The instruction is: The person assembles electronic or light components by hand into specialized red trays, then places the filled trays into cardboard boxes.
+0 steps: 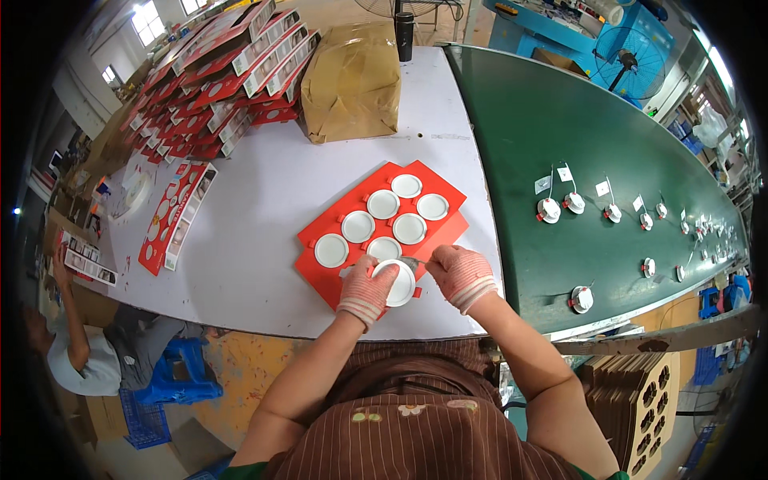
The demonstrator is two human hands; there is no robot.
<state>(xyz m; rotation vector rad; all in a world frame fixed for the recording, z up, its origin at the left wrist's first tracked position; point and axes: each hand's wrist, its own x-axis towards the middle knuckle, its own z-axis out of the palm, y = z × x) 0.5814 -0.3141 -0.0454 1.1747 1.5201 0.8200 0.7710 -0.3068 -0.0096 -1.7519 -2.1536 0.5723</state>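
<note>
My left hand (367, 290), in a pinkish glove with striped cuff, grips a round white downlight (394, 284) with red clips at its rim. My right hand (462, 276), gloved alike, has its fingers pinched together just right of that light. A small grey piece (411, 262) shows between the light and these fingertips; what they hold is too small to make out. Under and beyond my hands lies a red board (321, 279), tilted on the table. Several white downlights (358, 227) sit in it in rows, faces up, with red clips showing at their edges.
To the right runs a green conveyor belt (512, 136) carrying several downlights (549, 210) with wires and tags. Red-and-white cartons (216, 88) are piled far left, beside a brown wrapped package (352, 84) and a black cup (405, 36). Another person (84, 360) sits at left.
</note>
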